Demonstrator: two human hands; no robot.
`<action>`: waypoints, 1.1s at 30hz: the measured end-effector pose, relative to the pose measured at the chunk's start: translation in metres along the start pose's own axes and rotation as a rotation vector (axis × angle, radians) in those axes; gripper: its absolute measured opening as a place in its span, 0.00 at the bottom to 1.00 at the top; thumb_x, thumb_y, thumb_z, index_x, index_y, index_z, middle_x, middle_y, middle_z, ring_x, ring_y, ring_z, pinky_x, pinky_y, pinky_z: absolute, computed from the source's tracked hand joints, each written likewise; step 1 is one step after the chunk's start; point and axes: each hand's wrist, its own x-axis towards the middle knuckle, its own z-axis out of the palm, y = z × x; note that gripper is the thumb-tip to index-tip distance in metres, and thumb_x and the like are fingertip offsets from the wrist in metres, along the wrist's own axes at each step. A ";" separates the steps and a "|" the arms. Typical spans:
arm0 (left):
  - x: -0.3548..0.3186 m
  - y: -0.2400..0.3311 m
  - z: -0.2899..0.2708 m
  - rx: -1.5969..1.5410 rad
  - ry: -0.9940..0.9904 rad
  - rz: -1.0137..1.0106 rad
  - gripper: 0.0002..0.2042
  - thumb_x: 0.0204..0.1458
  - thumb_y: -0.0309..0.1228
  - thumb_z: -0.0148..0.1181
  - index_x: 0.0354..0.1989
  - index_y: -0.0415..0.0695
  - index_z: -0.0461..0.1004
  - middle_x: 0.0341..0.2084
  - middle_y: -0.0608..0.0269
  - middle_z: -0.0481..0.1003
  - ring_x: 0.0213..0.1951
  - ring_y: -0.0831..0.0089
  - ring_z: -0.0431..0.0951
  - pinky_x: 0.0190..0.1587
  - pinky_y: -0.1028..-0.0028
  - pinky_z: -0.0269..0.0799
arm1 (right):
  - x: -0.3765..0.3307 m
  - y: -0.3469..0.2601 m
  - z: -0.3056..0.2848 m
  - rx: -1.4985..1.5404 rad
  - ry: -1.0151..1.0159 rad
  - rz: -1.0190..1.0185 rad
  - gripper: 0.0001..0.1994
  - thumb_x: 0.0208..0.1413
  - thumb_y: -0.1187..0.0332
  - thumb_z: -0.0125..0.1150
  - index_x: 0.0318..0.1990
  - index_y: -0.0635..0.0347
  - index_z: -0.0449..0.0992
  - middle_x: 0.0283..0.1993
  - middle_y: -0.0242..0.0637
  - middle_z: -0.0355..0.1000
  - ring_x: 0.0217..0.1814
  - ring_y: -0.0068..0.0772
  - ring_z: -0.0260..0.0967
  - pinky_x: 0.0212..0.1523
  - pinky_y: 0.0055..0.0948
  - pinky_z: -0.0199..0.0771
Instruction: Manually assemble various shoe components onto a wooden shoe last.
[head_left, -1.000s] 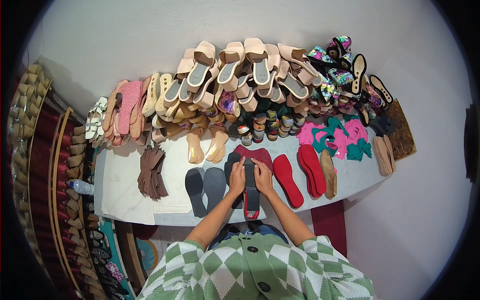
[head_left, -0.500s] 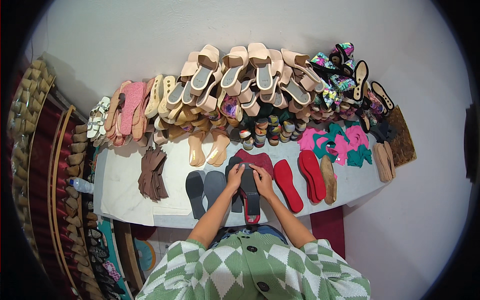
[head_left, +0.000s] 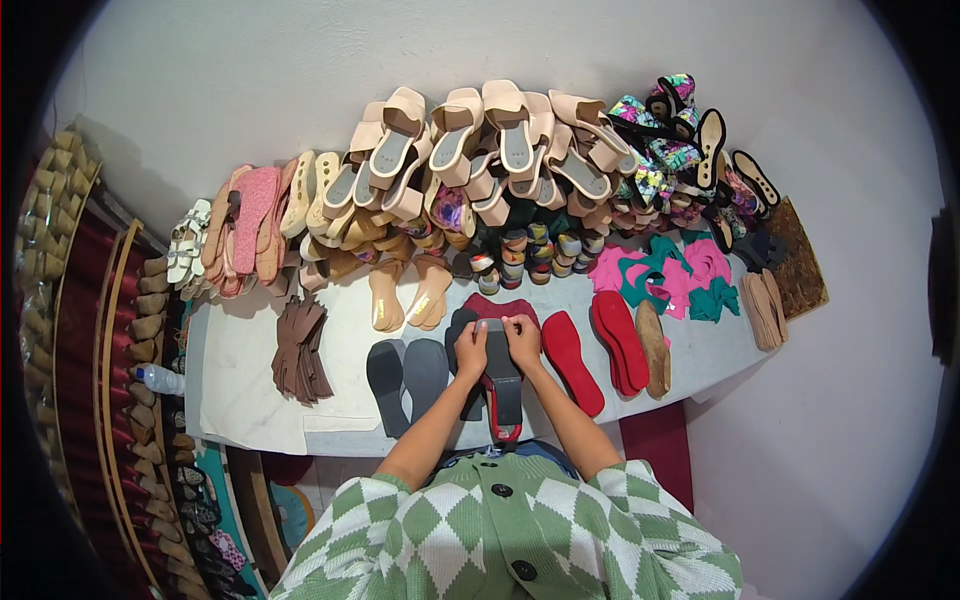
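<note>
Both hands at the front edge of the bench [head_left: 250,370], middle of it. Left hand [head_left: 470,350] and right hand [head_left: 524,342] side by side, fingers curled down and pinching the far end of a dark sole [head_left: 503,385] with a red rim, lying lengthwise toward the body. Grip firm on both sides, thumbs on top.

Judged as mid-work: one sole in hand, apparently being pressed or fitted onto a red layer. Left of it, two grey soles [head_left: 408,375] lying bare; right of it, red soles [head_left: 600,350], likewise untouched. Finished sandals [head_left: 490,150] heaped along the back edge.

Hard to tell: what sits beneath the hands, whether glue is on, and how the layers join. Fingertips partly hidden by knuckles.
</note>
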 end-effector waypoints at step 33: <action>-0.010 -0.008 0.008 -0.215 0.095 -0.132 0.19 0.58 0.42 0.42 0.34 0.36 0.71 0.26 0.62 0.71 0.31 0.76 0.68 0.38 0.75 0.64 | -0.105 -0.054 -0.008 -0.565 0.249 0.314 0.18 0.61 0.57 0.31 0.39 0.59 0.67 0.28 0.56 0.70 0.32 0.60 0.68 0.33 0.53 0.63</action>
